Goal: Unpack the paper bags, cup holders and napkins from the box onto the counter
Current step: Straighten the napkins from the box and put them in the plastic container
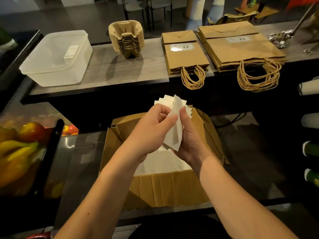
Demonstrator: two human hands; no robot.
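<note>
A stack of white napkins (174, 118) stands on edge above the open cardboard box (169, 187), held between both hands. My left hand (153, 128) grips it from the left with the thumb across the front. My right hand (190, 138) cups it from the right and below. More white napkins (162, 163) lie inside the box. On the counter (124, 69) stand a stack of brown cup holders (126, 40), a smaller stack of paper bags (185, 54) and a larger stack of paper bags (241, 45).
A translucent plastic tub (57, 57) with a lid sits at the counter's left end. Fruit (19, 149) fills a display at the lower left. Metal utensils (283, 38) lie at the counter's far right. Rolls and bottles (310, 149) line the right edge.
</note>
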